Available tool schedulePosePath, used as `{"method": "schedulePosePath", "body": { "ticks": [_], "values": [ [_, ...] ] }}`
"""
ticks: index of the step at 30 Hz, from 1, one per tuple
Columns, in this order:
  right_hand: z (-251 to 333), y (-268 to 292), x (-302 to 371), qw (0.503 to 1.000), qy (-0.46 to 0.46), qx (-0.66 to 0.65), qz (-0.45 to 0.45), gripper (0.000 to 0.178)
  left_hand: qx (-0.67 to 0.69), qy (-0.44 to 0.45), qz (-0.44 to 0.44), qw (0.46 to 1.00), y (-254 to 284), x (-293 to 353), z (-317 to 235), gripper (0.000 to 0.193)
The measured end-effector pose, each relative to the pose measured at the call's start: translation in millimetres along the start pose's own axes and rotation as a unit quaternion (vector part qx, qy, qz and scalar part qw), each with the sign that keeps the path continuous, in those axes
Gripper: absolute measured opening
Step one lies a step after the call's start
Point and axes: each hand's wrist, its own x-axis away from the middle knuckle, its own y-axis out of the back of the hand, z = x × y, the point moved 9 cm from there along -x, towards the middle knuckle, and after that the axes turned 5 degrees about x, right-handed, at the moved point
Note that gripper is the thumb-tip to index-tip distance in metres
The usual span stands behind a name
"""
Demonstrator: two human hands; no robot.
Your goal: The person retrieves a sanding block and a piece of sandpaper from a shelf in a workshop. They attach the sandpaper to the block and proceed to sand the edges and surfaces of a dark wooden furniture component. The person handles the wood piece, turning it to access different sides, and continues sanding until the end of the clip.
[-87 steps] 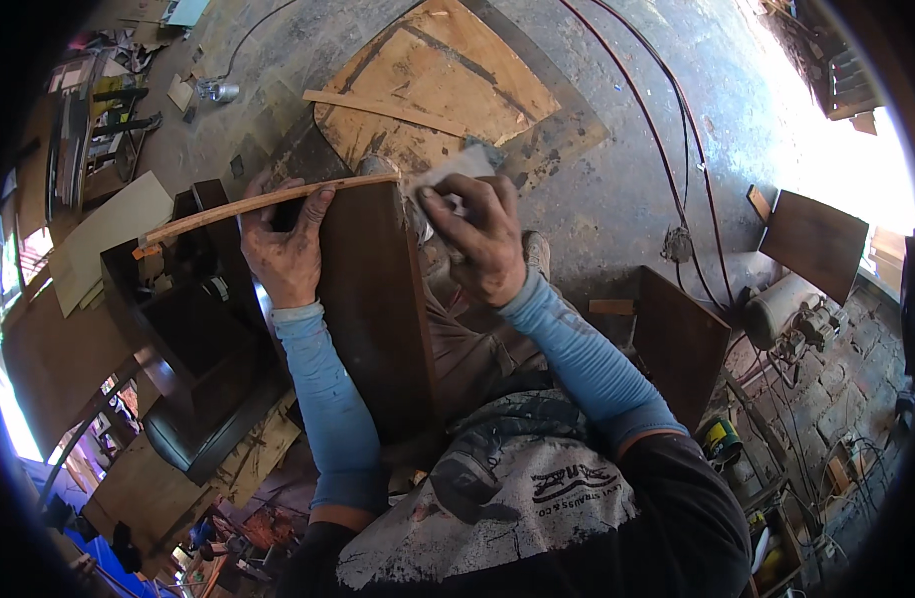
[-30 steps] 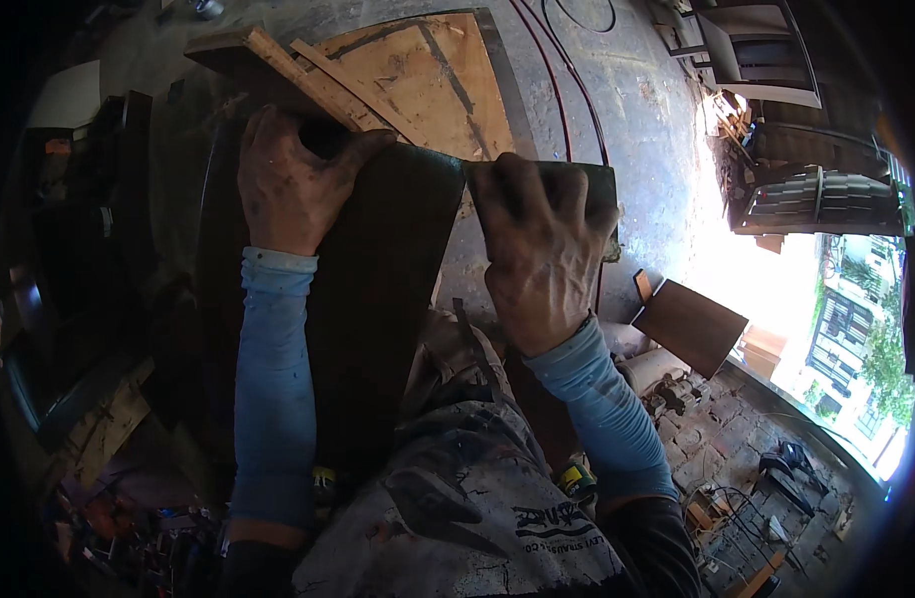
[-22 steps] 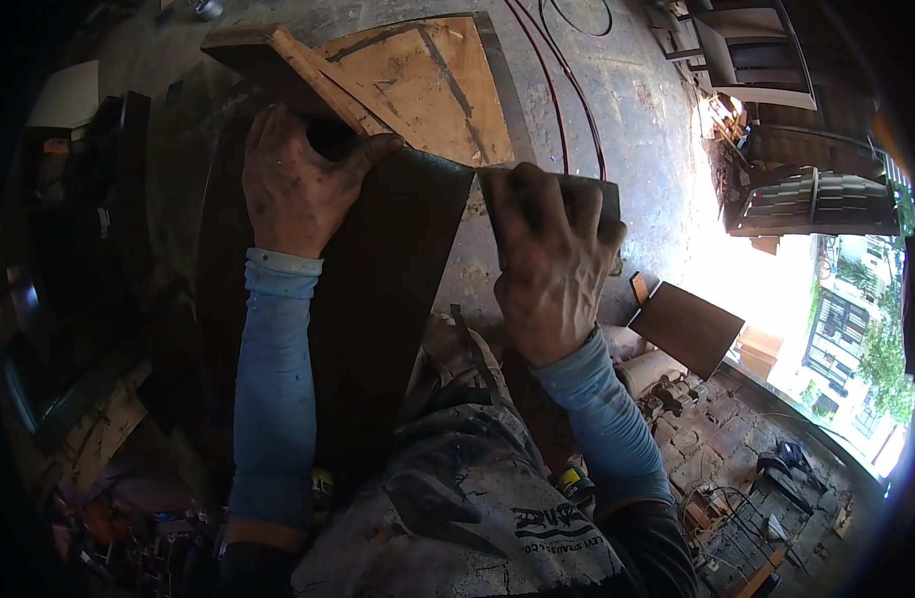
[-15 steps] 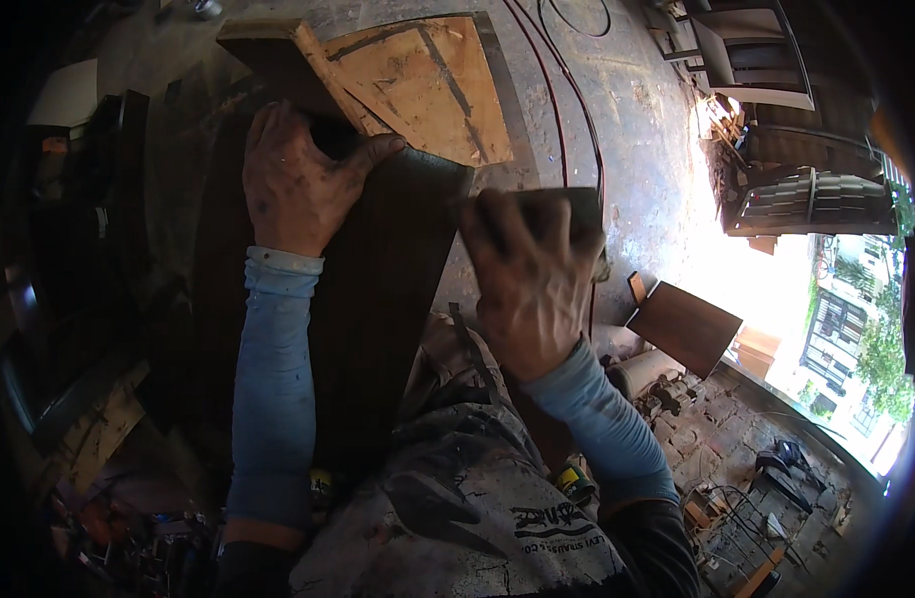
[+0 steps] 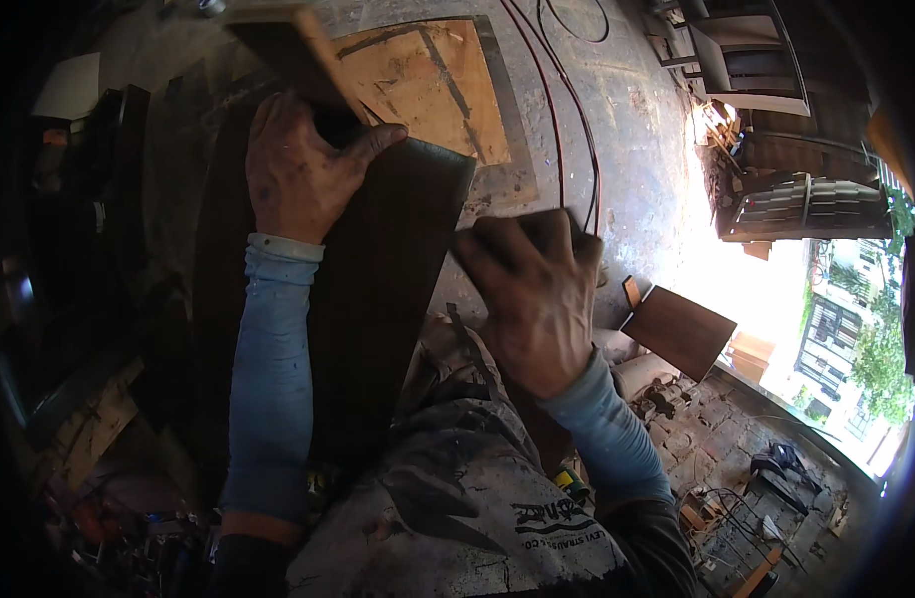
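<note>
Closest in, a worn cloth shirt (image 5: 428,508), grey-white and cracked-looking in its print, bunches over the person's front, and ribbed blue sleeves (image 5: 273,369) wrinkle along both forearms. A broad dark wooden panel (image 5: 378,269), smooth and straight-sided, lies in front of the body toward the left, its far edge catching a thin sheen. The two hands are well apart. The left hand (image 5: 303,174), dusty and smudged, spreads over the panel's far end, thumb stretched along the edge; its fingertips are hidden, so whether it clamps anything cannot be told. The right hand (image 5: 537,299), blurred, sits beyond the panel's right side with its fingers bent tightly over a dark piece (image 5: 580,227), mostly covered by the knuckles. Just past the left thumb, a thick dark board (image 5: 288,60) slants away, showing a pale raw-wood edge. Farther off, a tan plywood sheet (image 5: 428,85), scuffed and streaked with dark bands, lies on the mottled grey floor (image 5: 637,120); slim dark-red hoses (image 5: 554,130) curve beside it. To the right, a flat reddish-brown rectangular panel (image 5: 682,334) tilts near a rounded tank (image 5: 642,377), with leafy greenery (image 5: 886,369) outside in bright light.
</note>
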Motion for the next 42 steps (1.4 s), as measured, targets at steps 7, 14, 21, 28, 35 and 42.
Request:
{"method": "schedulePosePath", "body": {
  "ticks": [7, 14, 21, 28, 35, 42],
  "values": [
    [-78, -44, 40, 0.811, -0.204, -0.511, -0.199, 0.050, 0.130, 0.104, 0.024, 0.986, -10, 1, 18, 0.049],
    [-78, -65, 22, 0.850, -0.131, -0.433, -0.269, 0.053, 0.114, 0.115, 0.068, 0.984, -24, 2, 24, 0.049],
    [-83, -69, 23, 0.878, -0.135, -0.378, -0.262, 0.064, 0.096, 0.110, 0.064, 0.987, -27, 0, 14, 0.064],
    [-85, -65, 19, 0.875, -0.132, -0.380, -0.270, 0.054, 0.118, 0.107, 0.060, 0.985, -33, 2, 10, 0.063],
    [-71, -76, 31, 0.883, -0.076, -0.418, -0.201, 0.056, 0.130, 0.137, 0.044, 0.981, -26, 4, 9, 0.061],
    [-91, -85, 35, 0.829, -0.090, -0.499, -0.236, 0.052, 0.129, 0.143, 0.052, 0.980, -25, 5, 12, 0.061]
  ]
}}
